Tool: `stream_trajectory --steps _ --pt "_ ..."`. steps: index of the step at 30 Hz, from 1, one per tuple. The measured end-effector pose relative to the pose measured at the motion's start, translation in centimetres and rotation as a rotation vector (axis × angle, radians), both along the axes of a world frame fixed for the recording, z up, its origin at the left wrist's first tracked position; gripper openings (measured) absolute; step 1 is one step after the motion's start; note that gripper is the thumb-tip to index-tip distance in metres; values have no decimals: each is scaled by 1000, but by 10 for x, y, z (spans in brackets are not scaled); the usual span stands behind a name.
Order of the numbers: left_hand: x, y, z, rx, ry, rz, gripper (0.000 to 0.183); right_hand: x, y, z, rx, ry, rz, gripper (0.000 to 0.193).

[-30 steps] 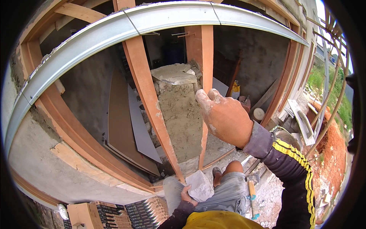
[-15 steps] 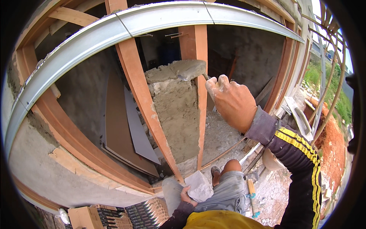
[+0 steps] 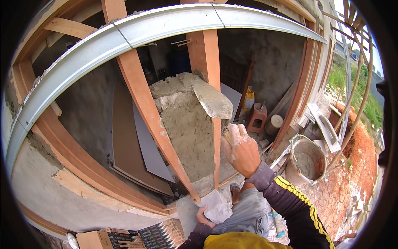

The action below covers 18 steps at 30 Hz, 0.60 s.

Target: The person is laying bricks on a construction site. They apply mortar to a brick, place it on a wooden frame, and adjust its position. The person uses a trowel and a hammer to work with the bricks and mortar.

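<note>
My right hand [image 3: 241, 150] is closed round the handle of a trowel [image 3: 214, 101]. Its mortar-coated blade slants across the top right of a narrow masonry infill [image 3: 186, 135], against the right wooden post [image 3: 210, 56]. Wet grey mortar [image 3: 172, 86] lies along the top of that infill, between this post and the left wooden post [image 3: 139, 76]. Down by my knees, my left hand [image 3: 202, 216] grips a pale, rough-edged block [image 3: 218, 206] from its left side. Part of the trowel's handle is hidden by my fingers.
A curved-looking metal channel [image 3: 174, 24] crosses in front of the posts above my hands. To the right stands a bucket [image 3: 292, 172] with grey mortar inside. Behind it are a reddish stool [image 3: 258, 116] and planks. Boards [image 3: 126, 145] lean inside at left; cartons [image 3: 94, 240] sit lower left.
My right hand has moved down and slightly left, swinging the trowel blade from nearly level to slanting down rightward. The bucket now shows fully. My left hand still holds the block.
</note>
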<state>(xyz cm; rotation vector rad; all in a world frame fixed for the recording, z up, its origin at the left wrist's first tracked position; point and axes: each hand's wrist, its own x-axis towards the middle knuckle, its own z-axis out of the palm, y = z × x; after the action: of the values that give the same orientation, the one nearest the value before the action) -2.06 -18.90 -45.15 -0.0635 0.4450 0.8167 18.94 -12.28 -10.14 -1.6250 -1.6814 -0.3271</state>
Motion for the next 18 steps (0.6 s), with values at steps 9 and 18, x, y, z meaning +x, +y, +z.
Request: stream_trajectory --steps 9,18 --pt "3 0 0 -15 -21 55 65 17 -24 75 -20 -236 85 35" --pt "6 -1 2 -15 4 14 68 -12 -11 132 -72 -565 -19 28"
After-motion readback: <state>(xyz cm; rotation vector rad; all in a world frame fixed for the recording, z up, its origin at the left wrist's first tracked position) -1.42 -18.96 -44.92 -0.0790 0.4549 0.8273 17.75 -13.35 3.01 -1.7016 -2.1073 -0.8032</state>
